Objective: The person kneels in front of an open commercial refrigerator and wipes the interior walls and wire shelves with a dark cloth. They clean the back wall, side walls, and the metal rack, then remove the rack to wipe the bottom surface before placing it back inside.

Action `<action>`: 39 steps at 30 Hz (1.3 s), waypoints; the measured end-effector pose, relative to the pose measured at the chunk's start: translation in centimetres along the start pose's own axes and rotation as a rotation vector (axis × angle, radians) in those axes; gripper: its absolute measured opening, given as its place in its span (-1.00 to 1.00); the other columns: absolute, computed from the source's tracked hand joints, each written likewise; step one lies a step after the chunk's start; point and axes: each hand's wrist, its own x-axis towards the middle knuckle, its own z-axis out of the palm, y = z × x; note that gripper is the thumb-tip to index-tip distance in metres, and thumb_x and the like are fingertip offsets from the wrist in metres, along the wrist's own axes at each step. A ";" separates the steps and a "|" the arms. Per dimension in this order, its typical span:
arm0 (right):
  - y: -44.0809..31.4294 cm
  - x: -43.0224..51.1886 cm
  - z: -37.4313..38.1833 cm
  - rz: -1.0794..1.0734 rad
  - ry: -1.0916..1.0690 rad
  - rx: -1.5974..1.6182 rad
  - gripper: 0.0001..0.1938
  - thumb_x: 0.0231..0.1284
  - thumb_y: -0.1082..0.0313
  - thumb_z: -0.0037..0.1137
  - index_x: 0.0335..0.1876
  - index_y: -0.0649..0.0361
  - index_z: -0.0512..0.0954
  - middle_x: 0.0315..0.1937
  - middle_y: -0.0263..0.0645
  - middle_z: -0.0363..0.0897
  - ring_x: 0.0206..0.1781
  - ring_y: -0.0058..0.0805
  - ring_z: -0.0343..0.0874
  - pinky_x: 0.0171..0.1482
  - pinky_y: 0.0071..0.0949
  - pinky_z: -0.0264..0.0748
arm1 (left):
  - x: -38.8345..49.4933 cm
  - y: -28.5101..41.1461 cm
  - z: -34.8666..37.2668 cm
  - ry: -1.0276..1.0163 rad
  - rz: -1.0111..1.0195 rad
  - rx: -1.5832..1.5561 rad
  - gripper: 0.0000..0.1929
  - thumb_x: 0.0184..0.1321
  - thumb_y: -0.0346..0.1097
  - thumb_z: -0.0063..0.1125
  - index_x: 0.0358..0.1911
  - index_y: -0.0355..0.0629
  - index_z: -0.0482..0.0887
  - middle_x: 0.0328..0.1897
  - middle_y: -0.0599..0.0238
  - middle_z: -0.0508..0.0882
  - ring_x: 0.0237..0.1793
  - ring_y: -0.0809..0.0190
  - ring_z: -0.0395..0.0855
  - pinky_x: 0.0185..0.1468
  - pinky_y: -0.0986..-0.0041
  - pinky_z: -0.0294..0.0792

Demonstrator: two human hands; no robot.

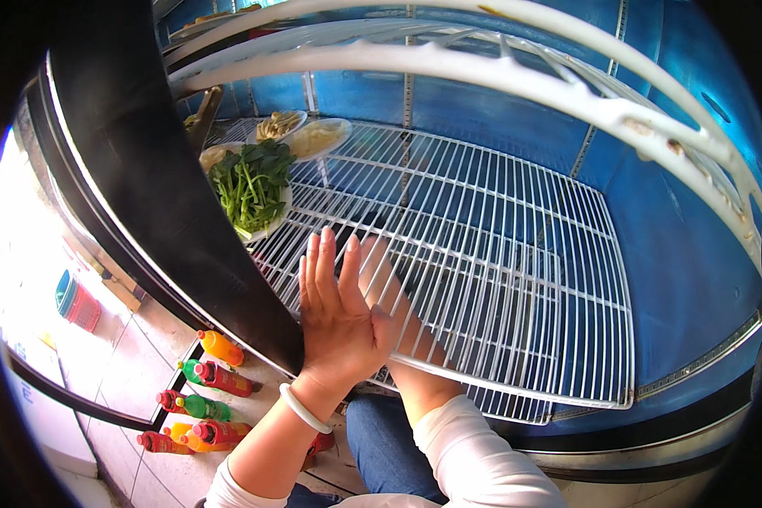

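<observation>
In the head view my left hand (340, 298) is raised at the front left of a white wire shelf (482, 273) inside a display fridge. It wears a pale bangle (305, 409) on the wrist, its fingers point straight up, and nothing is in its grasp. My right hand (381, 273) reaches beneath the same shelf. Wires and blur cover part of it, so its grip is unclear. Closest to my left fingertips is a plate of leafy greens (254, 187). Behind it on the shelf stand a plate of pale slices (317, 138) and a plate of pale strips (278, 126).
A white wire rack (419, 60) crosses overhead, its coating chipped. The black door frame (184, 190) rises at my left. Several drink bottles (222, 378) stand on the tiled floor, with a red and blue basket (78, 305) further off. The fridge wall (692, 273) is blue.
</observation>
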 end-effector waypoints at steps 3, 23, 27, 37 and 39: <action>-0.1 -0.4 0.2 0.007 0.002 -0.008 -0.59 0.54 0.08 -0.08 0.28 0.20 0.45 0.18 -0.23 0.56 0.22 -0.43 0.58 0.21 -0.41 0.58 | 0.1 0.0 0.1 -0.006 -0.028 -0.008 -0.20 0.09 -0.26 -0.06 0.50 -0.31 0.13 0.59 -0.30 0.08 0.61 -0.40 -0.05 0.61 -0.19 -0.19; 1.5 0.7 1.0 0.071 -0.053 0.013 -0.58 0.53 0.11 -0.03 0.31 0.21 0.43 0.20 -0.23 0.55 0.23 -0.44 0.57 0.22 -0.44 0.56 | -7.0 0.0 0.7 0.109 0.176 -0.022 -0.43 0.42 0.08 -0.04 0.31 -0.18 0.47 0.46 -0.12 0.43 0.49 -0.26 0.33 0.47 -0.13 0.18; 2.4 2.0 1.8 0.092 -0.069 0.019 -0.58 0.53 0.12 -0.02 0.31 0.21 0.43 0.20 -0.23 0.55 0.23 -0.44 0.57 0.22 -0.45 0.56 | -10.0 0.0 -0.2 -0.055 0.020 0.086 -0.40 0.42 0.14 -0.14 0.36 -0.10 0.48 0.48 0.04 0.47 0.50 -0.08 0.37 0.54 0.02 0.07; 6.5 5.7 3.1 0.137 -0.108 0.063 -0.57 0.52 0.14 0.00 0.33 0.22 0.42 0.21 -0.23 0.54 0.23 -0.44 0.56 0.22 -0.47 0.55 | -8.6 -0.3 -1.9 -0.030 0.132 0.184 -0.49 0.52 0.00 -0.34 0.23 -0.07 0.65 0.28 0.21 0.69 0.38 0.13 0.56 0.57 0.20 0.02; 6.7 7.9 3.8 0.126 -0.120 0.075 -0.57 0.52 0.14 0.00 0.33 0.22 0.41 0.21 -0.23 0.54 0.23 -0.45 0.56 0.22 -0.47 0.55 | -8.1 -1.2 -2.4 0.006 0.261 0.315 -0.51 0.52 -0.03 -0.35 0.22 -0.02 0.66 0.25 0.26 0.72 0.35 0.19 0.60 0.59 0.24 -0.03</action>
